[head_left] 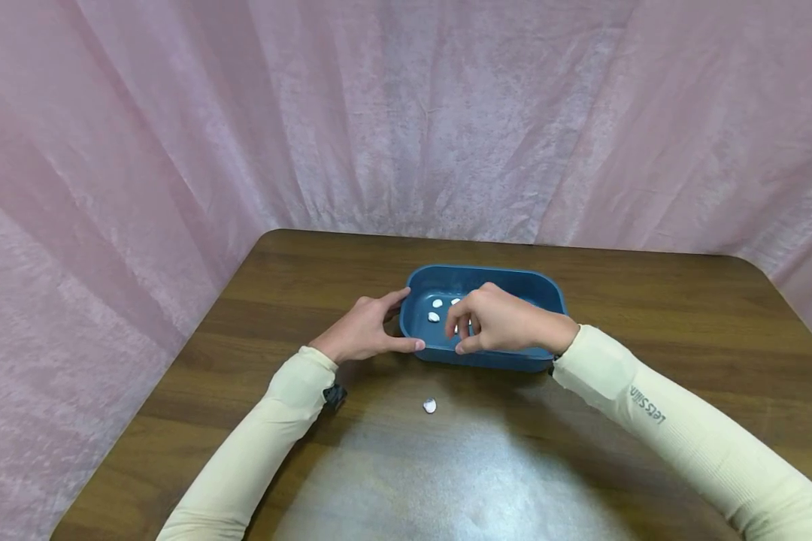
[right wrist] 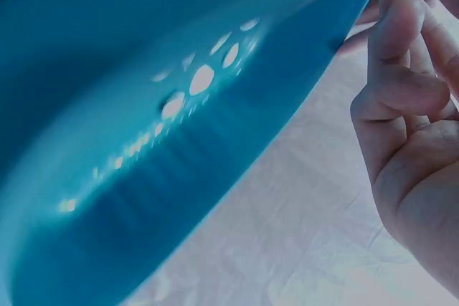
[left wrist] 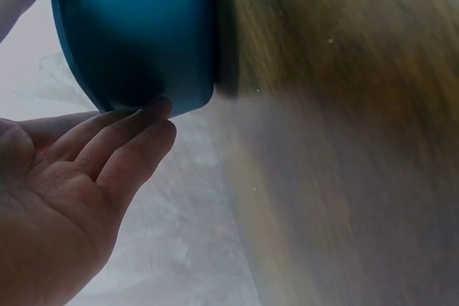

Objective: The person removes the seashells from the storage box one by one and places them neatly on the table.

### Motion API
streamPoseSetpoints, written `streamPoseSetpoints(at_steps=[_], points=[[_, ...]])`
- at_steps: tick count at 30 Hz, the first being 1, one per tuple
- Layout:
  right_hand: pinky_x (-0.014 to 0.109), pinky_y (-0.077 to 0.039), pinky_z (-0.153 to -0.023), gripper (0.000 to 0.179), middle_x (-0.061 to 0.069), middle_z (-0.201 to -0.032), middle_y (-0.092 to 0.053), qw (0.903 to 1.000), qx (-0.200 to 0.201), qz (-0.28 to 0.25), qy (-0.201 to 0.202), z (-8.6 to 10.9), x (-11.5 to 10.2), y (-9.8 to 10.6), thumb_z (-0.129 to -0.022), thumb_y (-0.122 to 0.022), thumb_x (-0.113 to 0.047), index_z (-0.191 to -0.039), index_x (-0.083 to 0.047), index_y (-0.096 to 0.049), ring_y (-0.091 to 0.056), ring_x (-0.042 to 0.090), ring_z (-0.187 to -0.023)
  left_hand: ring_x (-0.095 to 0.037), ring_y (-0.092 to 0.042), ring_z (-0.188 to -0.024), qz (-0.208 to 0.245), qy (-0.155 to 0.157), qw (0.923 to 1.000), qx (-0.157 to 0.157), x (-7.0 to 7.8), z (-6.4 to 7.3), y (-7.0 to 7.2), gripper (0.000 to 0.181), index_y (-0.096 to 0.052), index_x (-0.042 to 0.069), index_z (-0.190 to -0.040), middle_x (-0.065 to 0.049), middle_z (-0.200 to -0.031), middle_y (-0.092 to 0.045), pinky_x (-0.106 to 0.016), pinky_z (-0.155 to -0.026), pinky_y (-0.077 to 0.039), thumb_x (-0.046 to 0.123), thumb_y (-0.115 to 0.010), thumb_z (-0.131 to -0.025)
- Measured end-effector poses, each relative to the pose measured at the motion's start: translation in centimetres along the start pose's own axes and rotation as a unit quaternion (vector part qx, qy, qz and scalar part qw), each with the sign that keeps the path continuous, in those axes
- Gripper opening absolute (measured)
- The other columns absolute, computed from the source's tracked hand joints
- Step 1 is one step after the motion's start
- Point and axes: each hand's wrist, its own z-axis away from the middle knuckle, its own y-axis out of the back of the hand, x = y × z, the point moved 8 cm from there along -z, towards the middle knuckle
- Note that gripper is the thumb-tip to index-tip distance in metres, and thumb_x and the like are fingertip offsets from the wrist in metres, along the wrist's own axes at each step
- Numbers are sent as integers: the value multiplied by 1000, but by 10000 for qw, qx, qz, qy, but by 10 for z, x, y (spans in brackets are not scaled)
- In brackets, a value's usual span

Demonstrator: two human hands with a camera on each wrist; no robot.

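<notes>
A blue plastic basin (head_left: 487, 359) stands on the wooden table. My left hand (head_left: 362, 329) holds its left end, thumb along the front rim and fingers at the side; in the left wrist view the fingers (left wrist: 118, 148) lie against the outer wall. Several small white pebble-like pieces (head_left: 434, 317) lie on the basin's floor, some hidden by my right hand. That right hand (head_left: 497, 319) is over the basin, fingers loosely bent and thumb apart from them. I see nothing held in it. One more white piece (head_left: 429, 406) lies on the table in front of the basin.
The brown wooden table (head_left: 663, 323) runs out to both sides of the basin. A pink curtain (head_left: 446, 128) hangs behind its far edge. On the left wrist is a small black device (head_left: 334, 397).
</notes>
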Motion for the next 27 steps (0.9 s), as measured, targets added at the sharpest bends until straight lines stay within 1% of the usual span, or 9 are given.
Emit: streamPoseSetpoints(at_steps=[4, 8, 17, 24, 27], points=[[23, -55, -64, 14, -4, -79, -72, 9995, -64, 194, -242, -6, 11, 11, -83, -81, -11, -96, -13, -77, -61, 5, -66, -25, -49, -143, 59, 52, 10000, 15, 0, 0, 1, 103, -30, 7, -158, -13, -156, -46, -43, -115, -45, 53, -80, -80], [25, -55, -66, 14, -3, -79, -73, 9987, -111, 270, -414, -11, 20, 17, -83, -81, -10, -96, -13, -76, -62, 6, -64, -25, -49, -143, 97, 52, 9999, 9, 0, -1, 2, 104, -30, 8, -158, -13, -157, -45, -43, -115, -45, 54, -80, -80], [27, -56, -67, 16, -3, -75, -72, 9952, -364, 544, -734, -28, 43, 15, -85, -79, -11, -101, -11, -76, -63, 9, -67, -25, -50, -142, 35, 55, 10000, 0, -1, -1, 2, 104, -30, 8, -158, -13, -156, -46, -43, -114, -45, 54, -80, -80], [30, -58, -69, 16, 2, -78, -73, 9923, -330, 801, -881, -43, 61, 13, -84, -78, -7, -100, -7, -77, -66, 12, -70, -26, -52, -141, -2, 43, 10000, -11, 0, 0, 0, 103, -31, 7, -158, -14, -155, -47, -43, -114, -46, 54, -79, -80], [30, -57, -70, 16, 3, -80, -72, 9894, -344, 991, -1003, -47, 67, 11, -84, -78, -6, -100, -8, -77, -65, 13, -72, -26, -52, -141, -2, 67, 10000, 0, -1, -1, -1, 103, -31, 8, -158, -14, -155, -47, -43, -114, -46, 55, -79, -80]])
